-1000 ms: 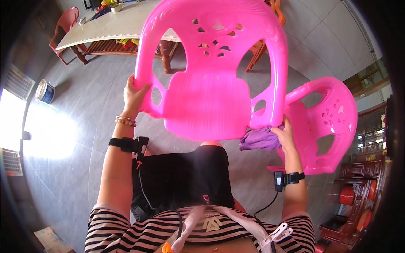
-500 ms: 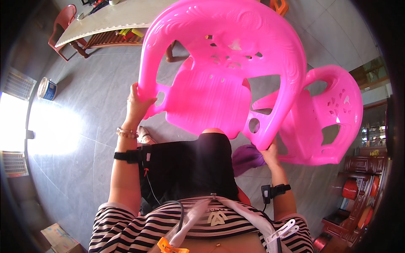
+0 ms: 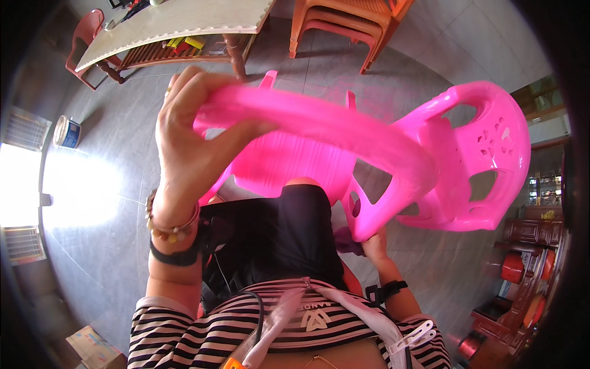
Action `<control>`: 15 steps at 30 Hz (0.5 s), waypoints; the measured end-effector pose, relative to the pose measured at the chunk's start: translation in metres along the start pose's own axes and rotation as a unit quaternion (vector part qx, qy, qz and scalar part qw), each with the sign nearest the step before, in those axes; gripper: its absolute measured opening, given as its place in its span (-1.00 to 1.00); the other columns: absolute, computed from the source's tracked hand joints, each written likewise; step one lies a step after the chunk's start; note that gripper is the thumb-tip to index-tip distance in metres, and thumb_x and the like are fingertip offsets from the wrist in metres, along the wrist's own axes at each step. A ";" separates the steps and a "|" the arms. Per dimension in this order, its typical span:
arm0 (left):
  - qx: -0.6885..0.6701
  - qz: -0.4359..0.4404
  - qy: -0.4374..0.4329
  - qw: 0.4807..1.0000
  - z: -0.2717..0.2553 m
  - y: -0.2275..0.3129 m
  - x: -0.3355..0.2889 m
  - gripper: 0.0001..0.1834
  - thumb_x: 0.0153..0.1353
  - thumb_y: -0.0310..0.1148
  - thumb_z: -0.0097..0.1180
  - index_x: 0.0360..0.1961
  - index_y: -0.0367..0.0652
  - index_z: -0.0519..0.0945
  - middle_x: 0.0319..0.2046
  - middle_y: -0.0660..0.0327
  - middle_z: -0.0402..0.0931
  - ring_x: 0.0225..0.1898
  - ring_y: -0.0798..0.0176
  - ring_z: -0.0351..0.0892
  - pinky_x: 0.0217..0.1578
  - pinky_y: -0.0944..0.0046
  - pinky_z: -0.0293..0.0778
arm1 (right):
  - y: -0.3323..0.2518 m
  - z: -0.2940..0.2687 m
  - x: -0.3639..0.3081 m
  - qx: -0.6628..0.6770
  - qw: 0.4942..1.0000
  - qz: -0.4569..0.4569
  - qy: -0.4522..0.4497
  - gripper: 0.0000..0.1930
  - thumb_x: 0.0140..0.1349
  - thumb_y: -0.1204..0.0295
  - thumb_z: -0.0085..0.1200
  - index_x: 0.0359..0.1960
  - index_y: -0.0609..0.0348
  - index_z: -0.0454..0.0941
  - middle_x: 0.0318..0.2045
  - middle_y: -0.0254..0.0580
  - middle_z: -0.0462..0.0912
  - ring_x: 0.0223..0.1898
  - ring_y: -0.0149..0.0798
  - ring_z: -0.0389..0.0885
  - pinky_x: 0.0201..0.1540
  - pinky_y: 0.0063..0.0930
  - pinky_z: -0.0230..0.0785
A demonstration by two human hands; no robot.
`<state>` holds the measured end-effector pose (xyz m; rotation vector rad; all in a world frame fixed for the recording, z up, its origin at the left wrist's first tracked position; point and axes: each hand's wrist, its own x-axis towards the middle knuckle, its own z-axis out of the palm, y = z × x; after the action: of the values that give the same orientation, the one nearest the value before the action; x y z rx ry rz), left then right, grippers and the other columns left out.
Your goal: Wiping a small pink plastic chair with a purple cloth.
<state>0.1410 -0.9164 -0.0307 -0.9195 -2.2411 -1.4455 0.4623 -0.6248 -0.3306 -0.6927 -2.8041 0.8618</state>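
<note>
A bright pink plastic armchair is tilted in front of my knees, its back's top edge raised toward me and blurred by motion. Around the left part of that edge my left hand is closed, thumb on the near side. At the front end of the right armrest my right hand is closed, its fingers partly hidden under the plastic. Purple cloth is bunched against those fingers. A second pink armchair, with cut-outs in its back, stands just to the right.
Stacked orange plastic chairs stand at the far side. A long table with a slatted lower shelf is at far left, beside a red chair. A bucket stands left, a cardboard box near left, dark wooden furniture right.
My left hand has gone from the left armrest to the top edge of the back. The chair has tipped, its back's top edge coming nearer and lower; my right hand has shifted slightly nearer.
</note>
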 end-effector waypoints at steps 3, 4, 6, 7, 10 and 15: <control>0.072 0.040 -0.024 0.996 -0.017 0.002 -0.020 -0.55 -0.37 -0.43 0.52 -0.42 -0.18 0.51 -0.48 0.31 0.38 -0.40 0.22 0.34 -0.30 0.25 0.30 | -0.021 -0.008 0.001 0.155 0.983 0.086 -0.041 -0.58 0.06 0.33 0.28 -0.02 0.16 0.55 -0.16 -0.06 0.54 0.01 0.03 0.49 -0.02 -0.15 0.39; 0.063 0.043 -0.029 0.997 -0.020 -0.001 -0.028 -0.54 -0.40 -0.43 0.51 -0.47 -0.14 0.45 -0.50 0.32 0.32 -0.40 0.22 0.28 -0.32 0.24 0.24 | -0.009 -0.003 0.002 0.149 0.987 0.038 -0.053 -0.55 0.05 0.34 0.27 0.02 0.15 0.52 -0.14 -0.06 0.52 0.01 0.02 0.50 -0.02 -0.15 0.40; 0.055 0.056 -0.044 0.996 -0.028 -0.003 -0.045 -0.53 -0.41 -0.43 0.52 -0.47 -0.13 0.45 -0.50 0.32 0.31 -0.38 0.22 0.28 -0.32 0.25 0.23 | 0.006 -0.003 0.003 0.144 0.987 -0.008 -0.067 -0.51 0.05 0.35 0.27 0.06 0.13 0.50 -0.13 -0.06 0.51 0.01 0.02 0.50 -0.03 -0.16 0.40; 0.046 0.071 -0.057 0.995 -0.031 -0.006 -0.053 -0.53 -0.41 -0.43 0.52 -0.46 -0.12 0.46 -0.50 0.33 0.31 -0.37 0.22 0.27 -0.31 0.25 0.23 | 0.008 -0.007 0.007 0.035 0.999 -0.019 -0.030 -0.45 0.01 0.38 0.26 0.11 0.10 0.45 -0.09 -0.05 0.49 0.01 0.03 0.49 -0.02 -0.16 0.40; 0.037 0.045 -0.102 0.993 -0.059 -0.031 -0.074 -0.58 -0.39 -0.50 0.47 -0.53 -0.08 0.42 -0.51 0.35 0.29 -0.36 0.23 0.25 -0.29 0.26 0.23 | 0.012 -0.039 0.033 -0.066 0.996 -0.053 0.000 -0.27 -0.09 0.43 0.22 0.24 0.02 0.32 0.00 -0.02 0.43 0.01 0.06 0.48 0.04 -0.14 0.38; -0.004 0.009 -0.204 0.979 -0.066 -0.037 -0.090 -0.62 -0.35 -0.58 0.39 -0.58 -0.07 0.39 -0.47 0.36 0.38 -0.29 0.20 0.35 -0.23 0.20 0.28 | 0.012 -0.082 0.077 0.071 0.997 -0.029 0.031 -0.24 -0.14 0.52 0.20 0.23 0.16 0.26 0.08 -0.06 0.43 0.18 -0.08 0.39 0.26 -0.30 0.19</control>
<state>0.1785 -1.0172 -0.0788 -1.3392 -2.5000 -1.3538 0.4187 -0.5395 -0.2701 -0.6044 -2.6634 0.9990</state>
